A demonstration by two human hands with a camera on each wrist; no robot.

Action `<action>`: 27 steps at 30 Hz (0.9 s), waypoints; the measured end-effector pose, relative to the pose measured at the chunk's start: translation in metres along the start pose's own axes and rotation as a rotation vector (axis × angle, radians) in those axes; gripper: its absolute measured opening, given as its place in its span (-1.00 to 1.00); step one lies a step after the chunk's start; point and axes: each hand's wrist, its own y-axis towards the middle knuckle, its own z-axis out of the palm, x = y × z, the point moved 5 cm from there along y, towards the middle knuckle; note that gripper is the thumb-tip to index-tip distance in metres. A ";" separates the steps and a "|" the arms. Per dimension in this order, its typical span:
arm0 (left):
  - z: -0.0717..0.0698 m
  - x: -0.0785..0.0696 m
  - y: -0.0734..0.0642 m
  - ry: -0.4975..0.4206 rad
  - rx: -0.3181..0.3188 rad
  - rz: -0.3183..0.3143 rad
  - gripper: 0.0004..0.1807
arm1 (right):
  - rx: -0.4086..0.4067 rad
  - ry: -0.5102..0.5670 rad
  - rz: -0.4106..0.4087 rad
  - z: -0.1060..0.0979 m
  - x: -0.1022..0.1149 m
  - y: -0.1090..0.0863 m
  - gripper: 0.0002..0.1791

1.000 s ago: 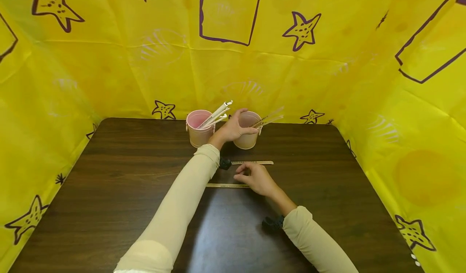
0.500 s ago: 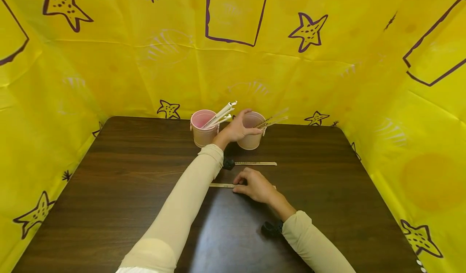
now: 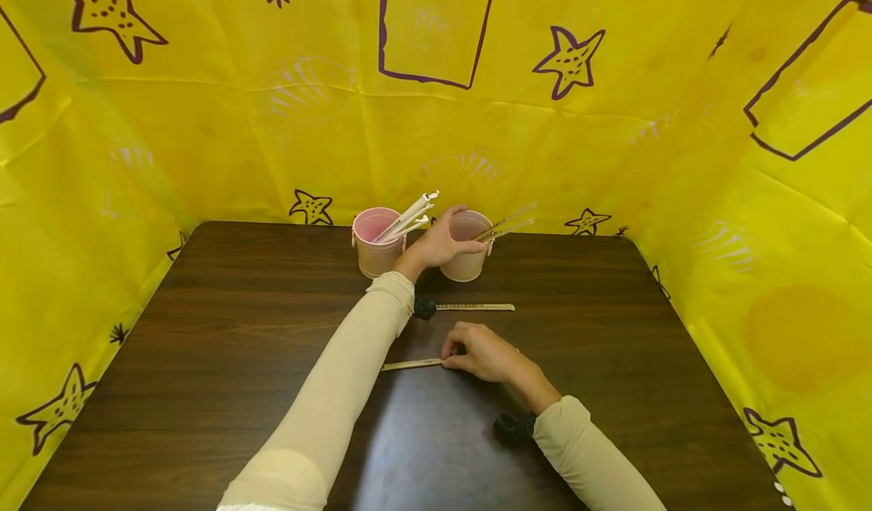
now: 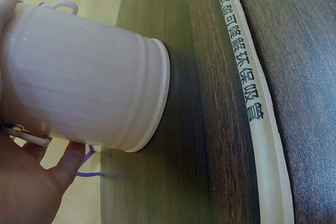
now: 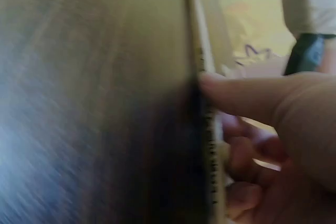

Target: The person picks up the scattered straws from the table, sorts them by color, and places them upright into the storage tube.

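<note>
At the back of the table, my left hand (image 3: 436,244) holds the right-hand pale pink bucket (image 3: 465,267) by its sides, thumb and fingers on opposite sides. The bucket stands on the table in the left wrist view. A few thin straws (image 3: 507,228) lean out of it. Closer in, my right hand (image 3: 485,353) pinches a paper-wrapped straw (image 3: 412,364) between thumb and fingers; printed letters run along the wrapper (image 5: 202,51) in the right wrist view. Part of this straw is hidden behind my right hand. A second wrapped straw (image 3: 480,307) lies flat between the bucket and my right hand.
Left of the held bucket stands another pink bucket (image 3: 378,260), with several white-wrapped straws (image 3: 407,219) leaning out. Yellow sheeting (image 3: 238,140) with purple drawings encloses the back and sides of the dark wooden table (image 3: 225,329). Black wrist straps (image 3: 512,428) show at both wrists.
My right hand has come down onto the nearer straw, pinched it, and drawn it slightly toward me, tilting it. My left hand stays on the bucket.
</note>
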 end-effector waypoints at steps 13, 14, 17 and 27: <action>0.001 0.001 -0.001 0.008 0.004 -0.009 0.11 | 0.133 0.085 0.102 -0.040 -0.023 -0.039 -0.95; 0.001 0.001 -0.001 0.010 0.005 -0.010 0.11 | 0.126 0.104 0.116 -0.044 -0.026 -0.043 -0.95; 0.001 0.001 -0.001 0.010 0.006 -0.008 0.11 | 0.095 0.172 0.131 -0.056 -0.034 -0.053 -0.97; 0.001 -0.001 -0.002 0.009 -0.004 0.005 0.09 | -0.156 0.228 0.124 -0.087 -0.038 -0.061 -0.80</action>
